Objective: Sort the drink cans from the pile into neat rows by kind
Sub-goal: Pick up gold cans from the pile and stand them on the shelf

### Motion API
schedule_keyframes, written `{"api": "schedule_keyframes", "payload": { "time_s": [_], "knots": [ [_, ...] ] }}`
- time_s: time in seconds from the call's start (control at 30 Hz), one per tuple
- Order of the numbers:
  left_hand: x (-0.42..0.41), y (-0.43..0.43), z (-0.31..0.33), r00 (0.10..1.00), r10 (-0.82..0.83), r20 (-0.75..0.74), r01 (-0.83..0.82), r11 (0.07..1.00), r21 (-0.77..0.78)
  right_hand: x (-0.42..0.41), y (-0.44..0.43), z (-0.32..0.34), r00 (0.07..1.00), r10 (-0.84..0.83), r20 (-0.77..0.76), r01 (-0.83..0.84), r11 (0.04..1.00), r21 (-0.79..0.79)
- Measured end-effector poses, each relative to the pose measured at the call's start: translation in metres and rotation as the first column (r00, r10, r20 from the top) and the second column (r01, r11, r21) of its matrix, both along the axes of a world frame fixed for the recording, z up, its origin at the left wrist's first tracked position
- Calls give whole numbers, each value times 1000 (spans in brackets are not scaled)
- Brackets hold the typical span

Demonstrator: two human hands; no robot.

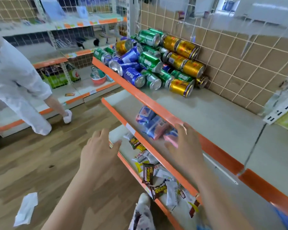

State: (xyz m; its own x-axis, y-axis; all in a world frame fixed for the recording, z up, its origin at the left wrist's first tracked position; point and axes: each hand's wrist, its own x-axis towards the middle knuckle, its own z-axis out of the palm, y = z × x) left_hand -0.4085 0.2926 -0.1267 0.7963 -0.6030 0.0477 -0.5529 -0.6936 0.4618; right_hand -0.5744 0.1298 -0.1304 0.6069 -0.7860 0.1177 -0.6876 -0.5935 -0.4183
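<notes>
I judge nothing is sorted yet: the pile lies jumbled on the shelf, with no row begun. My left hand and right hand hover well short of the pile, fingers spread, holding nothing. In the pile, blue cans, green cans and gold cans are glossy metal cylinders lying on their sides. Beside the pile the shelf is flat matte grey.

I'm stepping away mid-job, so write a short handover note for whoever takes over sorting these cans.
Left hand: open, empty, held out palm down.
Right hand: open, empty, by the front edge of the top shelf.
Cans: green cans, blue cans and gold cans lie jumbled in one pile at the shelf's far end, against the mesh back.
Done: nothing; no rows yet.
Left: every can, into rows by kind.
</notes>
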Motion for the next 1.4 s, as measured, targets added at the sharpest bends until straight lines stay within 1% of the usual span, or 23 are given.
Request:
{"api": "schedule_keyframes", "payload": {
  "time_s": [0.1, 0.23, 0.33, 0.43, 0.57, 0.7, 0.8, 0.87, 1.0, 1.07, 1.17, 1.33, 1.4],
  "knots": [
    [33, -42, -1, 1000, -21, 7, 21, 1000, 2, 34, -43, -2, 1000, -28, 13, 28, 999, 38],
    [81, -105, 18, 999, -37, 21, 38, 999, -40, 79, -106, 5, 998, -61, 22, 60, 997, 53],
    [104, -149, 34, 996, -70, 60, 76, 992, -103, 101, -143, 11, 998, -58, 32, 58, 998, 8],
    [114, -188, 47, 988, -111, 104, 128, 976, -174, 115, -177, 17, 996, -83, -19, 82, 995, -62],
    [121, -231, 58, 974, -174, 147, 203, 956, -210, 125, -203, 20, 991, -131, -1, 131, 991, -13],
    [138, -279, 69, 942, -275, 191, 312, 929, -199, 134, -222, 18, 985, -168, -39, 169, 985, 25],
    [154, -317, 79, 903, -357, 238, 402, 898, -179, 143, -234, 19, 976, -214, -33, 215, 976, 41],
    [166, -343, 86, 864, -416, 283, 471, 866, -165, 150, -244, 24, 967, -254, -10, 255, 967, 14],
    [186, -393, 100, 768, -551, 328, 606, 790, -92, 166, -263, 38, 914, -385, 130, 395, 917, -58],
    [196, -416, 105, 715, -608, 345, 661, 748, -50, 175, -272, 46, 888, -429, 164, 448, 887, -109],
    [212, -445, 113, 650, -671, 355, 716, 698, 6, 190, -289, 59, 880, -448, 155, 472, 862, -185],
    [234, -484, 116, 561, -737, 378, 757, 642, 127, 217, -317, 76, 891, -430, 147, 453, 865, -218],
    [237, -497, 117, 508, -769, 387, 780, 602, 170, 226, -326, 80, 894, -427, 137, 448, 861, -240]
  ]
}}
